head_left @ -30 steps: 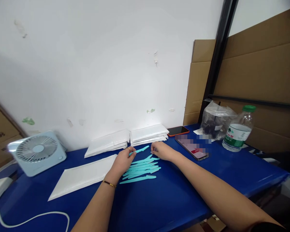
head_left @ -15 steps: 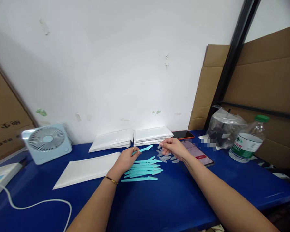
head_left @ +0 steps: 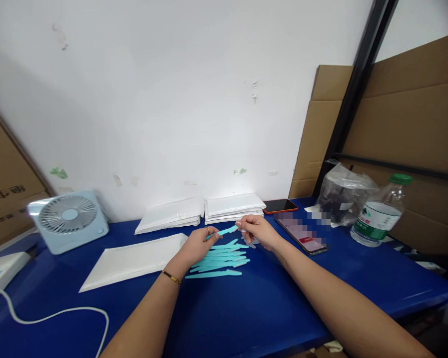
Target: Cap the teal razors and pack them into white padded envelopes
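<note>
My left hand [head_left: 200, 244] pinches the handle of a turquoise razor-like stick [head_left: 227, 231], its narrow end pointing right. At that end, the closed fingers of my right hand [head_left: 257, 230] hold a small clear cover, mostly hidden by the fingertips. Several more turquoise sticks [head_left: 224, 257] lie in a loose pile just below my hands. Some small clear covers [head_left: 251, 242] lie beneath my right hand, partly hidden by it.
White padded envelopes lie stacked [head_left: 171, 215] by the wall, with one envelope [head_left: 130, 261] at left. Around them are a fan [head_left: 70, 215], a white cable [head_left: 59, 313], two phones [head_left: 304, 237], a bagged cup [head_left: 343, 196] and a bottle [head_left: 377, 216] on the blue table [head_left: 246, 313].
My right hand has moved left, bringing the clear cover to the end of the turquoise stick. My left hand still holds the stick. The view has shifted slightly.
</note>
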Demonstrator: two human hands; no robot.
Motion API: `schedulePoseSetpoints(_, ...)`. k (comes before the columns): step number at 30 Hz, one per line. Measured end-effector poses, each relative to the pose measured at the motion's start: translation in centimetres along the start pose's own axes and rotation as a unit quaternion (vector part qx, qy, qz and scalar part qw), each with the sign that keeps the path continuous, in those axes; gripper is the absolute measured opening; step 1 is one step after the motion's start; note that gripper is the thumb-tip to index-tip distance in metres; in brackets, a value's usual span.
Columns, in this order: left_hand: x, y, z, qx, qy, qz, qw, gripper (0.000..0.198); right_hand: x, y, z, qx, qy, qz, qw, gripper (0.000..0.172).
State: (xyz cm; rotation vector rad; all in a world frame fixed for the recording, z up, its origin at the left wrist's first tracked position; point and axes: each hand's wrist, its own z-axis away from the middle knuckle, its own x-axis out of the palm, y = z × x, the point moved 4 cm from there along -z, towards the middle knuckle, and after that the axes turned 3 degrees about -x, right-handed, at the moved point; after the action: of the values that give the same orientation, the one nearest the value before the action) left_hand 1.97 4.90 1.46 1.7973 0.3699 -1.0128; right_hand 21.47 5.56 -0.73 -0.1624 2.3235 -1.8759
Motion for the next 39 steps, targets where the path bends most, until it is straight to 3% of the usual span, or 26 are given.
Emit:
schedulePoseSetpoints(5,0.4,-0.6,-0.3,0.002,-0.004,0.01,1.0,0.037,0.9,0.5,0.0,0.003,-0.01,0.052,0.999,0.037)
schedulePoseSetpoints(8,0.4,-2.0,-0.7,-0.026,0.027,-0.024,0.999,0.033,-0.1,0.4,-0.2,-0.011,0.02,0.179,0.984,0.035)
schedulePoseSetpoints(10,0.3,-3.0,-1.0,-0.053,0.041,-0.061,0.996,0.03,-1.3,-0.4,-0.1,-0.051,0.039,0.283,0.957,0.029)
schedulePoseSetpoints(13,0.1,-3.6,-1.1,-0.076,0.064,-0.123,0.987,0.028,-2.5,-1.4,0.5,-0.084,-0.009,0.391,0.917,0.015)
schedulePoseSetpoints(15,0.1,-3.3,-1.0,-0.068,0.075,-0.144,0.984,0.029,-2.9,-1.5,1.0,-0.061,-0.057,0.425,0.901,0.01)
schedulePoseSetpoints(18,0.6,-2.2,-0.7,-0.023,0.03,-0.131,0.991,0.027,-2.9,-1.1,1.4,-0.024,-0.088,0.461,0.883,0.01)
schedulePoseSetpoints(23,1.9,-2.2,-0.6,-0.029,-0.069,-0.075,0.994,0.023,-2.6,-0.1,1.2,0.015,-0.101,0.48,0.871,0.008)
schedulePoseSetpoints(32,1.7,-3.4,-0.8,-0.065,-0.035,-0.06,0.995,0.017,-3.6,0.8,1.1,0.05,-0.139,0.435,0.888,0.006)
schedulePoseSetpoints(39,1.6,-3.6,-0.7,-0.07,-0.044,-0.039,0.996,0.017,-3.2,1.1,0.9,0.013,-0.119,0.425,0.897,0.007)
